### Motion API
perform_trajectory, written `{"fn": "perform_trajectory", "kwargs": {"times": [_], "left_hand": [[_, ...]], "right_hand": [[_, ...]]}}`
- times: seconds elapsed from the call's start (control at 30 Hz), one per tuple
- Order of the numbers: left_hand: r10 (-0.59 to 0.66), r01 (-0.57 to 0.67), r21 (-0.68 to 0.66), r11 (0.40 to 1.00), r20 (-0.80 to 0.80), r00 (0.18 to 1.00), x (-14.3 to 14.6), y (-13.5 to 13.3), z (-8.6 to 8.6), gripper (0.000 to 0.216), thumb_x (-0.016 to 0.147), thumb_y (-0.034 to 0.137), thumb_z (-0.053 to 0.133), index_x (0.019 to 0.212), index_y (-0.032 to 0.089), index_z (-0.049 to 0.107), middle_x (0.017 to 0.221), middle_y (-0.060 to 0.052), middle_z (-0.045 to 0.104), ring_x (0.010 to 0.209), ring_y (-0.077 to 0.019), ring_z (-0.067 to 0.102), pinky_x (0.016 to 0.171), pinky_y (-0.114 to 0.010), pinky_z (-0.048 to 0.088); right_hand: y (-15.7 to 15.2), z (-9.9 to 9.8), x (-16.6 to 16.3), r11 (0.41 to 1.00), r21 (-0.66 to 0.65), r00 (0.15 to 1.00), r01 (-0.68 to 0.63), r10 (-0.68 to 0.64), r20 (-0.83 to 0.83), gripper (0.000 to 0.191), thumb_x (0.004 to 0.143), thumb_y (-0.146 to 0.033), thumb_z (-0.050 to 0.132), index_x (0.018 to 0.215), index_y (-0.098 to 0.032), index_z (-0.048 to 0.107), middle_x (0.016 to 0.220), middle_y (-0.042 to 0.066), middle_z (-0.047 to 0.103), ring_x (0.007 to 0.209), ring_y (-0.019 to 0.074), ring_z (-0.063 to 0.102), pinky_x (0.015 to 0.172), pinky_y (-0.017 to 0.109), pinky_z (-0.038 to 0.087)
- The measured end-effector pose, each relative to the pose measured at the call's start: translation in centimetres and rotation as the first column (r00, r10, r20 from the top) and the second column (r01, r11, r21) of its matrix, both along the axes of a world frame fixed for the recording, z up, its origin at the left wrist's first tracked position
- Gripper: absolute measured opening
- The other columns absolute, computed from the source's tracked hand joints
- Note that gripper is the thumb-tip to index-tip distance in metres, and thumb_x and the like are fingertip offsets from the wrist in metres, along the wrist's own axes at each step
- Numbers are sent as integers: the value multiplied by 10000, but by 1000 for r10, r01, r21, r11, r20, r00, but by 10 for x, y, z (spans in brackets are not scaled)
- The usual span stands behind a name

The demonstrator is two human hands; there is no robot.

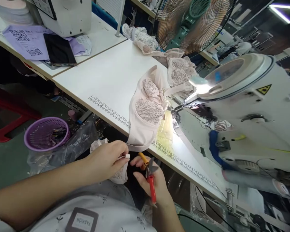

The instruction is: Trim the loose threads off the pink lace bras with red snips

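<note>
My left hand (107, 160) is closed, pinching the edge of a pale pink lace bra (147, 109) that drapes off the white table (111, 74) toward my lap. My right hand (153, 182) sits just right of it, fingers curled around small thread snips (150, 175) with red and orange handles, blades pointing up near the fabric edge. The bra's far end lies under the sewing machine's lit needle area (176, 108).
A white sewing machine (251, 106) fills the right side. More lace pieces (178, 69) pile behind it, near a fan (193, 22). A purple basket (47, 133) stands on the floor at left. A phone (59, 50) and purple papers (26, 40) lie at the back left.
</note>
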State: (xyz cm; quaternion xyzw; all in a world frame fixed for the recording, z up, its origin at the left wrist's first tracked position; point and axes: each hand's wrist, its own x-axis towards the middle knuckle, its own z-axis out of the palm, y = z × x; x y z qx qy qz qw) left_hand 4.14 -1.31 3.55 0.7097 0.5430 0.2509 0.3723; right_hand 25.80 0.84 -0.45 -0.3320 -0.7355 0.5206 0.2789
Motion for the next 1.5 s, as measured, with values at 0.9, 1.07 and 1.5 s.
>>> {"fn": "perform_trajectory", "kwargs": {"times": [0.9,1.07,1.5], "left_hand": [[82,48,-302,952,401,912,0,-4,-10,281,758,376,498,586,153,495,629,14,468,585,-107,418,545,-227,315],[149,54,-452,890,403,903,-8,1,-8,287,700,402,534,560,164,457,539,47,358,521,-91,323,485,-220,252],[216,47,-621,782,341,915,-22,7,-17,258,629,409,591,611,154,563,515,36,415,485,-100,359,436,-200,245]], "right_hand": [[10,9,-39,999,-15,972,47,-49,-231,139,855,-190,611,861,-224,477,815,10,518,699,140,500,628,280,427],[16,16,-32,989,-129,990,-77,60,-130,265,870,-457,594,908,-221,480,822,16,493,736,157,484,667,292,438],[-1,1,0,938,-83,818,-337,336,467,734,754,-875,214,791,-186,465,707,26,469,593,157,424,558,288,356]]}}
